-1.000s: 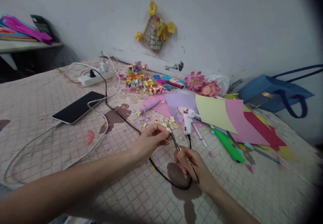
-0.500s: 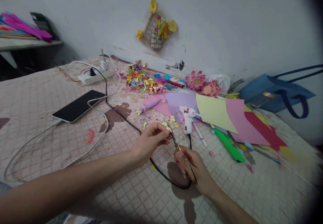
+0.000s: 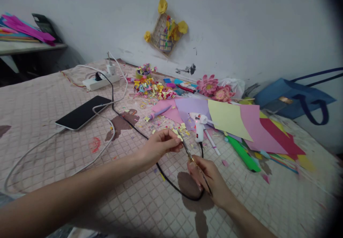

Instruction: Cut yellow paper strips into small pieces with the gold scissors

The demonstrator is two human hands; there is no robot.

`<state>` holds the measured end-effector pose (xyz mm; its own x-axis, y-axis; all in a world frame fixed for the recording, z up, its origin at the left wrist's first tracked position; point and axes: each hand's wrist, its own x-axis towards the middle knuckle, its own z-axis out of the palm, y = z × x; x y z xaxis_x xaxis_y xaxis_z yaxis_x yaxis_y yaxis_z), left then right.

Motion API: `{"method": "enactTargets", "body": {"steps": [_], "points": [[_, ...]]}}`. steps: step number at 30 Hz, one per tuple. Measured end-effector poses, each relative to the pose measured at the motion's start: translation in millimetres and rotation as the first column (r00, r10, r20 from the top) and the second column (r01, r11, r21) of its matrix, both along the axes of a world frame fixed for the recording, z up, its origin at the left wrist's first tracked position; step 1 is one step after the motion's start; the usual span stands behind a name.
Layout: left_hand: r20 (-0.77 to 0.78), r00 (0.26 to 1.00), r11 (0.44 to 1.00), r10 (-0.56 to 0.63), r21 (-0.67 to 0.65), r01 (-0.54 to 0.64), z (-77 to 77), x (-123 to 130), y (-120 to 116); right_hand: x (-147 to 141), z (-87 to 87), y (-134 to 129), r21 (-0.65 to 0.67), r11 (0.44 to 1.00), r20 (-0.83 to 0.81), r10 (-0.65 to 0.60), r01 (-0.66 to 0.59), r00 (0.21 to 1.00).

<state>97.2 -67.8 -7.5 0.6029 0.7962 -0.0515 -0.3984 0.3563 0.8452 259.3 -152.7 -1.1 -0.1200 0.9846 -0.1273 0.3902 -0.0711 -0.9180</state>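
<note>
My left hand (image 3: 163,145) pinches a small pale yellow piece of paper (image 3: 179,136) between thumb and fingers. Scissors (image 3: 189,154) are held in my right hand (image 3: 204,175), their blades pointing up and left beside that paper. Just beyond the hands lies a white glue gun (image 3: 199,129) with a small red light. Yellow paper scraps (image 3: 183,126) are scattered behind my fingertips. A purple pen-like tool (image 3: 158,113) rests farther back on the left.
Coloured sheets (image 3: 227,118) and a green roll (image 3: 242,154) lie to the right. A black cord (image 3: 171,183) curves under my hands. At left are a tablet (image 3: 84,112) and a power strip (image 3: 101,82). Pink flowers (image 3: 207,85) and a blue bag (image 3: 284,98) stand behind.
My right hand and the scissors have shifted slightly to the right. My left hand has moved slightly and still pinches the paper.
</note>
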Motion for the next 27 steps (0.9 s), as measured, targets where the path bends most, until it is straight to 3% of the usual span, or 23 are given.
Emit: {"method": "enactTargets", "body": {"steps": [9, 14, 21, 27], "points": [[-0.117, 0.991, 0.994, -0.059, 0.089, 0.069, 5.5, -6.1, 6.6, 6.0, -3.2, 7.2, -0.062, 0.996, -0.143, -0.071, 0.063, 0.987], [-0.253, 0.968, 0.982, 0.003, 0.182, 0.044, 9.3, -7.1, 6.3, 7.4, 9.2, 22.5, 0.002, 0.998, -0.124, -0.066, 0.067, 0.99], [-0.374, 0.926, 0.933, 0.04, 0.345, 0.099, 9.7, -9.1, 8.0, -4.4, 22.7, 40.8, 0.044, 0.999, -0.077, -0.025, 0.029, 0.997], [-0.375, 0.925, 0.951, -0.053, 0.262, 0.161, 11.8, -11.1, 9.6, -7.3, 17.1, 40.7, 0.056, 0.997, -0.139, -0.041, 0.049, 0.989]]}}
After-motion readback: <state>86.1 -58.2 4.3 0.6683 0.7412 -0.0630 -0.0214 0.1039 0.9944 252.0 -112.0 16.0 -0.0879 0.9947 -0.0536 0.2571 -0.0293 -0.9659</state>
